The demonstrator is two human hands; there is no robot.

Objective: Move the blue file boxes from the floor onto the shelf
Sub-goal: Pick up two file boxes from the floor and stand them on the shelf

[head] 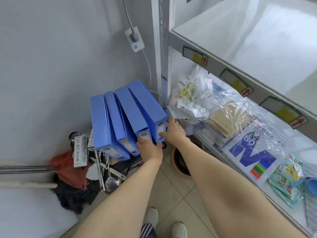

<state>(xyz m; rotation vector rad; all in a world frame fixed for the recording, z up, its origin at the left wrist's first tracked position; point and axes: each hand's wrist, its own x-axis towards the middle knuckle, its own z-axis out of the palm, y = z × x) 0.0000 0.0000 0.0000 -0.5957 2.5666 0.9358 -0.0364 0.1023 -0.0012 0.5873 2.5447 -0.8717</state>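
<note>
Several blue file boxes (127, 115) stand in a row on the floor by the wall, leaning left, spines facing me. My left hand (148, 148) grips the lower spine end of a box in the row's right half. My right hand (173, 130) is pressed against the right side of the rightmost box (147, 102), thumb on its spine. The grey metal shelf (223, 60) rises to the right, its upper board bare and white.
The lower shelf board (291, 138) holds plastic bags, a pack of A4 paper (248, 150) and snack packets. Kitchen utensils, cloths and small cartons (79, 148) lie on the floor left of the boxes. An orange bowl (180, 162) sits under the shelf. A power strip (134, 39) hangs on the wall.
</note>
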